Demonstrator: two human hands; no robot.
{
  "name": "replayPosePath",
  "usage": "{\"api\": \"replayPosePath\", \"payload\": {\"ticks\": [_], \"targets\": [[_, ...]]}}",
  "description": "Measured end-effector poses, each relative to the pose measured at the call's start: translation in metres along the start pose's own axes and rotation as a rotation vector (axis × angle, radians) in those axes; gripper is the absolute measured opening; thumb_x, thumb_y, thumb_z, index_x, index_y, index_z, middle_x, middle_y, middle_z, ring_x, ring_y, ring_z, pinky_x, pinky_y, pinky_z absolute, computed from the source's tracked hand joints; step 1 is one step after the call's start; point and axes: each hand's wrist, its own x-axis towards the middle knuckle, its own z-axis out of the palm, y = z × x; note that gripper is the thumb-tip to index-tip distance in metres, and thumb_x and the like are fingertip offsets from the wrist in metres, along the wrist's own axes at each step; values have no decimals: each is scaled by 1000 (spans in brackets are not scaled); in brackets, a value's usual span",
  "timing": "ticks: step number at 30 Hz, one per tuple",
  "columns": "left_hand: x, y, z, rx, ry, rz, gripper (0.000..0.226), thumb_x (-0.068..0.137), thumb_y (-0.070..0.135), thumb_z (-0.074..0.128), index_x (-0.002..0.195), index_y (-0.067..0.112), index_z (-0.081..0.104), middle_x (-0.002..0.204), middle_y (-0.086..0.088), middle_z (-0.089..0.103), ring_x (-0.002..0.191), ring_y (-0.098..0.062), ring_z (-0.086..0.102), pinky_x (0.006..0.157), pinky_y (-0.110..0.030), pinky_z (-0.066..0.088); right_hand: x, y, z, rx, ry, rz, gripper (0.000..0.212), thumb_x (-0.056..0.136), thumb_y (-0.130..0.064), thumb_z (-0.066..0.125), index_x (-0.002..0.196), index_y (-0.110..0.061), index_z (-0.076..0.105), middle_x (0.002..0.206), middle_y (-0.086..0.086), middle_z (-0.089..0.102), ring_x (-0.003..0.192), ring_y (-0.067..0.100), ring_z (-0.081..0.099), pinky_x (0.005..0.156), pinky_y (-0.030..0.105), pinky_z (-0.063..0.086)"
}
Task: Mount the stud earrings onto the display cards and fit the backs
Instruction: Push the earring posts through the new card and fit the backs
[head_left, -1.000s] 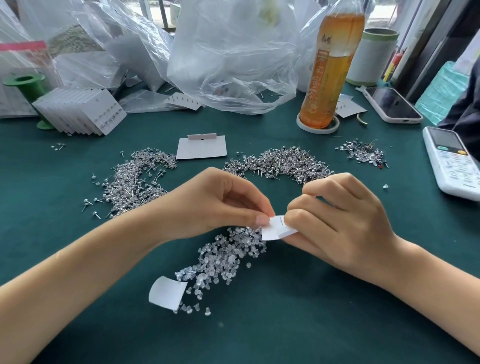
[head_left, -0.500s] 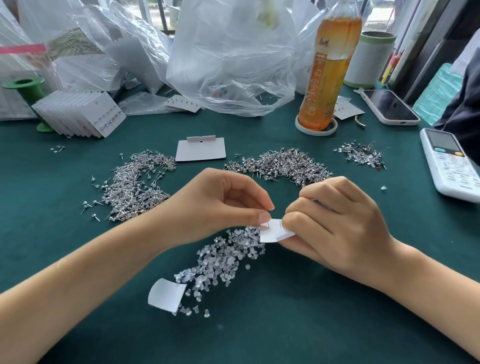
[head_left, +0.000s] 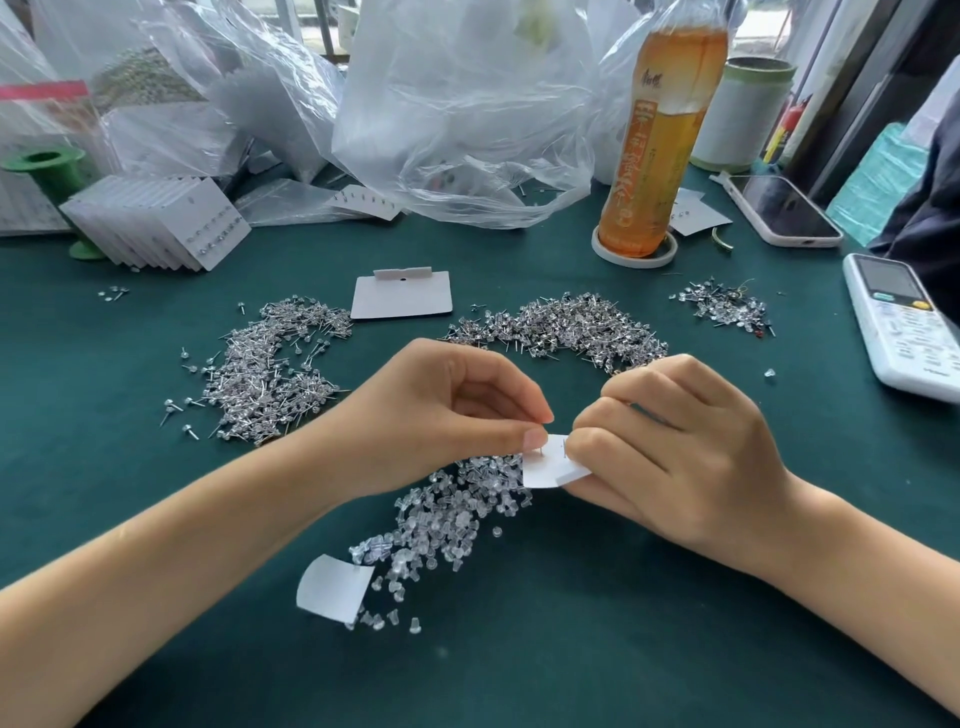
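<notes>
The small white paper display card (head_left: 553, 464) is pinched between left hand (head_left: 441, 415) and right hand (head_left: 670, 447) fingers above the clear plastic backs pile (head_left: 447, 514); those thin posts could easily get bent if squeezed crooked.

Your 1 head camera looks forward and down at the green tabletop (head_left: 571, 649), close above it, bags along the far edge.

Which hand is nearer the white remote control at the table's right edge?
The right. The right hand holds the small card at centre, with the remote control off to its right and farther back; the left hand sits on the card's other side, farther away.
</notes>
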Motion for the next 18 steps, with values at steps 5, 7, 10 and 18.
{"api": "replayPosePath", "payload": {"ticks": [5, 7, 10, 18], "targets": [[-1, 2, 1, 28, -18, 42, 15, 74, 4, 73, 88, 3, 69, 80, -6, 71, 74, -14, 64, 74, -23, 53, 0, 0, -1, 26, -2, -6, 35, 90, -20, 59, 55, -12, 61, 59, 1, 59, 54, 23, 57, 51, 30, 47], [-1, 2, 1, 18, -29, 39, 15, 74, 5, 72, 88, 3, 69, 81, -7, 70, 75, -15, 64, 75, -23, 53, 0, 0, -2, 34, -2, -10, 37, 91, -20, 57, 55, -12, 61, 58, 1, 58, 54, 23, 57, 50, 30, 47], [0, 1, 1, 0, -41, 36, 16, 72, 9, 73, 87, 5, 69, 81, -7, 71, 76, -14, 64, 74, -20, 53, 0, -1, -2, 33, 2, -11, 37, 91, -19, 55, 55, -12, 60, 58, 1, 58, 53, 23, 56, 49, 30, 46], [-1, 0, 0, -32, -52, 21, 17, 69, 13, 74, 85, 8, 70, 84, -9, 73, 76, -12, 66, 74, -17, 53, 1, -2, -4, 37, 10, -4, 35, 89, -18, 58, 55, -12, 61, 58, 1, 59, 52, 23, 56, 47, 29, 45]]}}
